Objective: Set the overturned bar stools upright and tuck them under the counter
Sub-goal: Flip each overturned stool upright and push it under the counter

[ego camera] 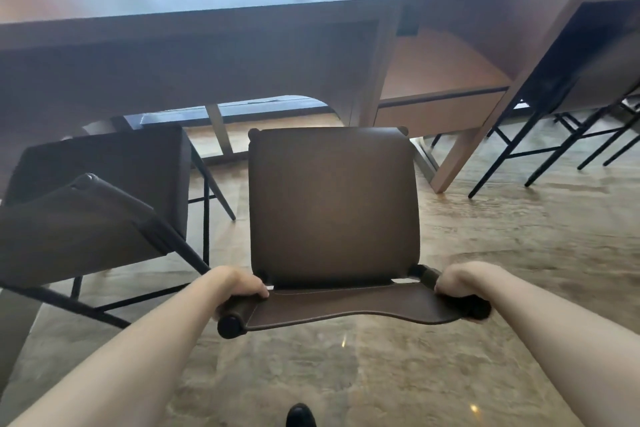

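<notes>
Head view
Stool: upright on the floor, facing the counter, seat front just short of its edge.
Left hand: fingers curled round the left end of the backrest.
Right hand: fingers curled round the backrest's right end.
2nd stool: left, seat partly under the counter.
Shoe: bottom edge.
</notes>
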Motion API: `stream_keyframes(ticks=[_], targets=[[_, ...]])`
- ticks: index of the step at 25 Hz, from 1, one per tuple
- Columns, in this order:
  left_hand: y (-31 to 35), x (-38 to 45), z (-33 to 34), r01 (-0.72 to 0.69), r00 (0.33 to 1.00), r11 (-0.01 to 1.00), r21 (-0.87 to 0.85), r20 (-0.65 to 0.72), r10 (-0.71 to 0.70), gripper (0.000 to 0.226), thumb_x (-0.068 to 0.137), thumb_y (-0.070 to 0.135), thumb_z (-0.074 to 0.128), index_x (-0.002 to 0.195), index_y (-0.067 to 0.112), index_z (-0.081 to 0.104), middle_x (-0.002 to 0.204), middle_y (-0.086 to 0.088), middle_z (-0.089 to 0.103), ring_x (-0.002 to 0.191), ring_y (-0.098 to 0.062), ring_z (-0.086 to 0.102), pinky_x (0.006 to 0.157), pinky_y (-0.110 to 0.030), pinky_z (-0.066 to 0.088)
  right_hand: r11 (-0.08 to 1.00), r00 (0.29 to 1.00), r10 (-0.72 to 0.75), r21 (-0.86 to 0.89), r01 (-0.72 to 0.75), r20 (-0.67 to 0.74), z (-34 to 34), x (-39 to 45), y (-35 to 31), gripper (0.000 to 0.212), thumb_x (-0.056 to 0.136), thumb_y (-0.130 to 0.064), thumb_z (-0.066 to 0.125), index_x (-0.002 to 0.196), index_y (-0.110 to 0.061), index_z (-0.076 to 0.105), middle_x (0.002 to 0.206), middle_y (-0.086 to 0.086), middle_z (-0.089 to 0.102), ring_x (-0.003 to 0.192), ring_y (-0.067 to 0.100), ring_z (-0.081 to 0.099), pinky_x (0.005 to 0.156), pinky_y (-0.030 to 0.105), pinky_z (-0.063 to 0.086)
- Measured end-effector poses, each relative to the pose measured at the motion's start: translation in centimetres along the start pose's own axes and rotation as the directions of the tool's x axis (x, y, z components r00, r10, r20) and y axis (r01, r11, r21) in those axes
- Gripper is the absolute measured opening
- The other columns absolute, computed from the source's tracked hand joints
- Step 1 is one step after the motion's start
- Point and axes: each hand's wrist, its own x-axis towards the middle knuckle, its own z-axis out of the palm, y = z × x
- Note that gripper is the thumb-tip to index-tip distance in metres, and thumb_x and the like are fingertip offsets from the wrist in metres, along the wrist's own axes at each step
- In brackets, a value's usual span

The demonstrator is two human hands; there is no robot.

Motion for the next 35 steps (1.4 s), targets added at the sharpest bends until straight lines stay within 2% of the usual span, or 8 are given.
stream_keyframes(ticks=[3, 6, 9, 12, 17, 22, 26, 35], targets=[[-0.2, 0.6, 0.0, -0.043, 0.998, 0.984, -0.170, 0.038, 0.051, 0.026, 0.094, 0.028, 0.056, 0.108, 0.007, 0.057, 0.092, -0.014, 0.067, 0.066, -0.022, 0.065, 0.057, -0.023, 0.051, 0.999, 0.996, 0.033, -0.036, -0.036, -0.086, 0.2, 0.0, -0.5, 0.044, 0.099, -0.039, 0.037, 0.134, -0.015, 0.051, 0.137, 0.012, 0.053, 0.118, 0.027, 0.056, 0.085, 0.031, 0.045], [-0.6, 1.3, -0.6, 0.025, 0.997, 0.933, -0.358, 0.078, 0.003, 0.032, 0.087, 0.032, 0.066, 0.102, 0.004, 0.058, 0.082, -0.014, 0.065, 0.058, -0.024, 0.064, 0.051, -0.025, 0.050, 0.998, 0.998, 0.057, -0.013, -0.057, 0.004, -0.4, 0.3, -1.2, 0.050, 0.102, -0.042, 0.034, 0.142, -0.015, 0.044, 0.146, 0.009, 0.045, 0.132, 0.023, 0.045, 0.099, 0.028, 0.035], [-0.3, 3.7, -1.4, 0.069, 0.995, 0.929, -0.363, 0.097, -0.036, 0.041, 0.080, 0.042, 0.071, 0.097, 0.007, 0.058, 0.085, -0.013, 0.061, 0.068, -0.026, 0.060, 0.059, -0.027, 0.048, 0.985, 0.976, 0.079, 0.132, -0.108, 0.205, -1.5, 1.8, -1.3, 0.042, 0.101, -0.038, 0.040, 0.129, -0.010, 0.051, 0.118, 0.008, 0.058, 0.106, 0.021, 0.057, 0.077, 0.024, 0.042], [0.4, 6.0, -1.9, 0.061, 0.995, 0.945, -0.323, 0.089, -0.034, 0.038, 0.081, 0.045, 0.070, 0.098, 0.012, 0.060, 0.087, -0.013, 0.063, 0.073, -0.026, 0.060, 0.062, -0.028, 0.049, 0.948, 0.952, 0.137, 0.244, -0.206, 0.273, -1.7, 3.7, -1.1, 0.035, 0.095, -0.046, 0.052, 0.090, -0.011, 0.057, 0.087, 0.004, 0.063, 0.075, 0.019, 0.063, 0.053, 0.023, 0.043], [1.0, 9.3, -2.1, 0.176, 0.978, 0.892, -0.416, 0.174, -0.112, 0.025, 0.078, 0.032, 0.072, 0.073, 0.009, 0.067, 0.069, -0.012, 0.065, 0.060, -0.024, 0.060, 0.061, -0.025, 0.049, 0.910, 0.927, 0.135, 0.325, -0.256, 0.351, -1.7, 9.1, -0.8, 0.040, 0.081, -0.041, 0.068, 0.103, -0.008, 0.067, 0.093, 0.011, 0.074, 0.078, 0.024, 0.070, 0.078, 0.031, 0.056], [1.9, 11.9, -2.1, 0.174, 0.974, 0.884, -0.434, 0.208, -0.090, 0.033, 0.078, 0.007, 0.064, 0.046, 0.007, 0.058, 0.054, -0.013, 0.054, 0.046, -0.021, 0.050, 0.052, -0.021, 0.041, 0.846, 0.965, 0.101, 0.489, -0.211, 0.242, -0.7, 14.2, -2.6, 0.013, 0.081, 0.000, 0.061, 0.069, 0.001, 0.057, 0.050, 0.014, 0.058, 0.046, 0.025, 0.055, 0.053, 0.028, 0.049], [3.4, 11.5, -1.7, 0.192, 0.968, 0.969, -0.158, 0.195, -0.160, 0.034, 0.088, 0.015, 0.062, 0.054, 0.011, 0.055, 0.061, -0.008, 0.049, 0.047, -0.017, 0.045, 0.048, -0.018, 0.039, 0.964, 0.932, 0.102, 0.197, -0.179, 0.347, -0.6, 16.1, -3.7, 0.054, 0.092, -0.017, 0.054, 0.038, -0.008, 0.055, 0.036, 0.004, 0.049, 0.042, 0.018, 0.047, 0.050, 0.019, 0.039], [4.3, 8.6, -4.7, 0.110, 0.961, 0.978, 0.177, 0.234, -0.151, 0.031, 0.092, 0.017, 0.057, 0.061, 0.012, 0.055, 0.042, -0.001, 0.055, 0.040, -0.012, 0.052, 0.048, -0.016, 0.044, 0.976, 0.931, -0.023, -0.194, 0.100, 0.365, -5.0, 14.3, -6.1, 0.051, 0.095, -0.008, 0.050, 0.045, -0.014, 0.054, 0.030, -0.010, 0.049, 0.042, 0.003, 0.046, 0.046, 0.012, 0.038]])
